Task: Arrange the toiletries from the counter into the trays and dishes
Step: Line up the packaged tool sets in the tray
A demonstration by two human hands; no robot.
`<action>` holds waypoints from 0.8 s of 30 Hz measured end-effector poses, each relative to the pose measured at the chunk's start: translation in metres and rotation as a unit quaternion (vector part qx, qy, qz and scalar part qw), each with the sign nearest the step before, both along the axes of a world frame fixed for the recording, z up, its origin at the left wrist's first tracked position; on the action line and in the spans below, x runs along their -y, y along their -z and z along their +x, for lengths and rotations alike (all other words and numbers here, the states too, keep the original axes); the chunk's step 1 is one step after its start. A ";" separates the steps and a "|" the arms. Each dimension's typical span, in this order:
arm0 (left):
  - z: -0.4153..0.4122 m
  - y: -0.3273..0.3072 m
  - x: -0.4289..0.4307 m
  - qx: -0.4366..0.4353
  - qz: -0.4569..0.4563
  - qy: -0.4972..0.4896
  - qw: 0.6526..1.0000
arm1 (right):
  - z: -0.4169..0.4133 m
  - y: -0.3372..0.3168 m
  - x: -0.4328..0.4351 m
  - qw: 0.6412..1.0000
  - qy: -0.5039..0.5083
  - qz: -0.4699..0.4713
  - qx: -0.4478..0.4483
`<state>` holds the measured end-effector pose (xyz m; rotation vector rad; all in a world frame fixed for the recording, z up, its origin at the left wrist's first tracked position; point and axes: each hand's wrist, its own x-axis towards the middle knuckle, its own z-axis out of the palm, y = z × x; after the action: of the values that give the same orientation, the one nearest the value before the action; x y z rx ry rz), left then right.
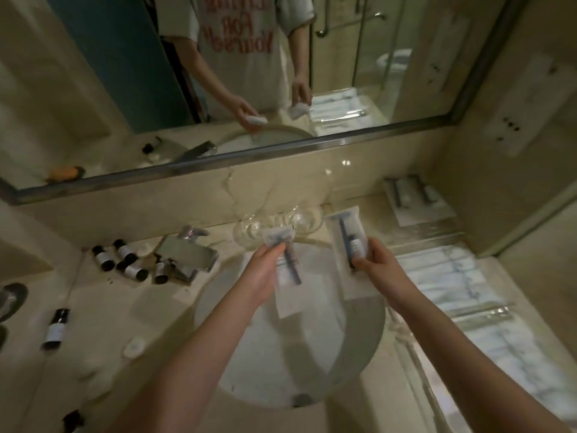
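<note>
From the head view, the job looks barely begun, maybe a third along at most. Both hands are over the sink (376,335), each holding a clear packet. The left hand (265,271) pinches the left packet (288,278) near its top between thumb and curled fingers (272,250). A razor shows inside it, and the lower end hangs free above the basin. The right hand (379,271) grips the right packet (345,242) at its lower half, thumb across the front. That one holds a razor and a small tube. Neither packet is in a tray yet.

What seems done: the small tray (435,214) at the back right of the desk (93,310) already carries a few long things, too blurred to name. The marble slab (452,276) beside the sink has a slim item lying towards its near end.

What is left: a cluster of bottles (125,260) lies tipped over just beside the tap (187,254). A lone bottle (56,328) lies well apart from them nearer the left edge, with a small round white piece (135,345) near it. All of these are loose on the desk. Two glasses (274,223) stand behind the sink. The mirror (125,73) shows the same two hands holding white packets.
</note>
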<state>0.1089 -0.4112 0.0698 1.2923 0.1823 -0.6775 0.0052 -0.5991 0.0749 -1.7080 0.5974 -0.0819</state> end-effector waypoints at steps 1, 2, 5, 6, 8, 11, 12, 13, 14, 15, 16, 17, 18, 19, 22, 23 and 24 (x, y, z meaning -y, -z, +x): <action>0.004 0.003 0.013 -0.013 -0.004 0.003 1.000 | 0.001 0.002 0.012 1.000 0.018 0.003 -0.005; 0.009 0.004 0.025 -0.023 0.005 0.005 1.000 | 0.002 0.004 0.023 0.999 0.035 0.007 -0.009; 0.022 0.013 0.056 -0.022 0.043 0.020 0.999 | 0.011 0.011 0.054 0.998 0.064 0.013 -0.016; 0.026 0.014 0.065 -0.015 0.059 0.035 0.998 | 0.016 0.015 0.063 0.997 0.073 0.012 -0.016; 0.035 0.018 0.081 -0.007 0.077 0.047 0.996 | 0.028 0.021 0.079 0.996 0.093 0.001 -0.015; 0.052 0.023 0.102 0.001 0.098 0.032 0.995 | 0.053 0.028 0.099 0.993 0.113 -0.016 -0.015; 0.057 0.025 0.107 0.003 0.098 0.031 0.995 | 0.063 0.030 0.105 0.993 0.118 -0.017 -0.016; 0.063 0.028 0.111 0.009 0.100 0.031 0.994 | 0.073 0.032 0.110 0.992 0.121 -0.022 -0.015; 0.068 0.029 0.115 0.017 0.109 0.036 0.993 | 0.083 0.033 0.115 0.992 0.123 -0.030 -0.017; 0.073 0.032 0.118 0.026 0.120 0.039 0.992 | 0.094 0.034 0.119 0.991 0.125 -0.039 -0.023; 0.076 0.032 0.121 0.034 0.126 0.041 0.991 | 0.105 0.035 0.123 0.990 0.127 -0.053 -0.033; 0.080 0.033 0.123 0.040 0.132 0.040 0.990 | 0.115 0.036 0.125 0.988 0.132 -0.072 -0.041; 0.083 0.034 0.125 0.043 0.139 0.038 0.989 | 0.124 0.038 0.127 0.985 0.139 -0.090 -0.053; 0.086 0.035 0.126 0.043 0.145 0.038 0.988 | 0.131 0.040 0.129 0.981 0.146 -0.109 -0.064; 0.091 0.036 0.128 0.041 0.146 0.026 0.988 | 0.138 0.046 0.130 0.966 0.132 -0.199 -0.102; 0.093 0.038 0.128 0.037 0.145 0.020 0.989 | 0.137 0.050 0.130 0.956 0.119 -0.245 -0.110; 0.093 0.038 0.128 0.034 0.145 0.016 0.989 | 0.137 0.055 0.130 0.943 0.106 -0.296 -0.113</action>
<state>0.2020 -0.5397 0.0317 1.5978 0.2096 -0.6495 0.1423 -0.7292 0.0198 -2.2463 1.0004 -0.2400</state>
